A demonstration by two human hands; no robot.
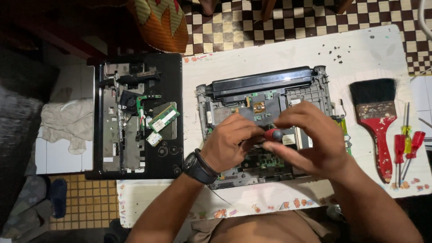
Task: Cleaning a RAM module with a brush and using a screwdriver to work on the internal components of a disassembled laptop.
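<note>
While both hands work a red-handled screwdriver [273, 134], the opened laptop base [265, 96] lies mid-table.
Removed cover panel [135, 114] lies left, already off; left hand [229, 144] and right hand [310, 139] close on the driver over the exposed board; paintbrush [375, 112] right.

Glossy black plastic laptop cover [173, 90], matt white tabletop [252, 58], paint-stained red brush handle [381, 135], possibly wood
</note>
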